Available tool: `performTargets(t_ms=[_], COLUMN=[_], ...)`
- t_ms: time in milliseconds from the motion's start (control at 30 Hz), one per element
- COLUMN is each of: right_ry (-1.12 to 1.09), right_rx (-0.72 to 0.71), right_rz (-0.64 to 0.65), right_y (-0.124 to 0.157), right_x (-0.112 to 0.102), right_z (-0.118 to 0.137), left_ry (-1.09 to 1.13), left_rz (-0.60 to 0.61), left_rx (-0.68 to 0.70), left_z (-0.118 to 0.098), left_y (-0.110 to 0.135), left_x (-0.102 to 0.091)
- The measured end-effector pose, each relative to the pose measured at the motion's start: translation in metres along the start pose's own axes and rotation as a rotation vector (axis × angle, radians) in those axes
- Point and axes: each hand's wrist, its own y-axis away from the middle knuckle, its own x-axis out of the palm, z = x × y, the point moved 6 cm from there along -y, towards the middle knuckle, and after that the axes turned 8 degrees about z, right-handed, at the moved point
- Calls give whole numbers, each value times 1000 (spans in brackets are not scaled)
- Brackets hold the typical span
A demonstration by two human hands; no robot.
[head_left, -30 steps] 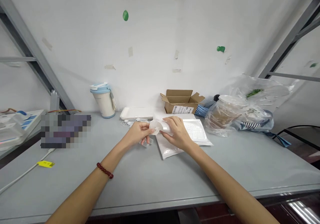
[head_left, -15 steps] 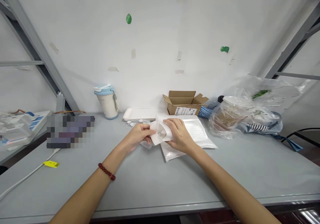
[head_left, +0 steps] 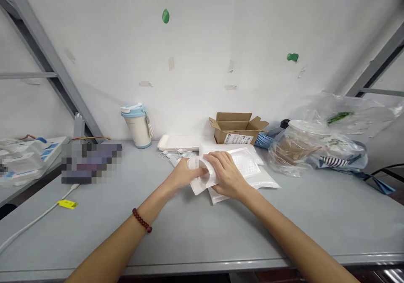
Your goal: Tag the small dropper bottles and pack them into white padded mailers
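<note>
A white bubble mailer [head_left: 199, 186] is between my hands above the desk, its mouth spread and facing left. My left hand [head_left: 182, 175] pinches the rim, with the thumb inside the mouth and the other fingers hidden behind. Across the mailer's body lies my right hand [head_left: 229, 177], its fingers wrapped over the top. Whether anything is inside the mailer cannot be made out. More white bubble mailers [head_left: 267, 179] lie flat under and behind my right hand. Several small items with white loops [head_left: 167, 154] sit just beyond my left hand, partly covered by it.
A stack of white mailers [head_left: 186, 141] lies by the wall beside an open cardboard box [head_left: 235, 137]. A tumbler [head_left: 138, 127] stands at back left. Plastic-bagged goods [head_left: 296, 148] fill the right. A blurred dark object [head_left: 91, 164] and white cable [head_left: 38, 217] lie left.
My left thumb has gone into the mailer's mouth, which now gapes wider and tilts down toward me. The whole view has shifted slightly.
</note>
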Motion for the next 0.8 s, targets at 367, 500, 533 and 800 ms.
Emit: performTargets(t_ms=[367,500,533,800], right_ry=[205,234,235,339], right_rx=[24,89,102,109], right_rz=[37,-25,-29,-30], right_y=[3,3,4,6], right_x=[5,1,1,3], right_z=[-4,-12,-14,-18], left_ry=[253,354,372,336], left_rz=[-90,-58,-65,-96], left_rx=[-59,-45,-38,-39], left_z=[1,-2,-2,-4], left_y=[1,1,1,1], left_x=[-11,-17,-19,-20])
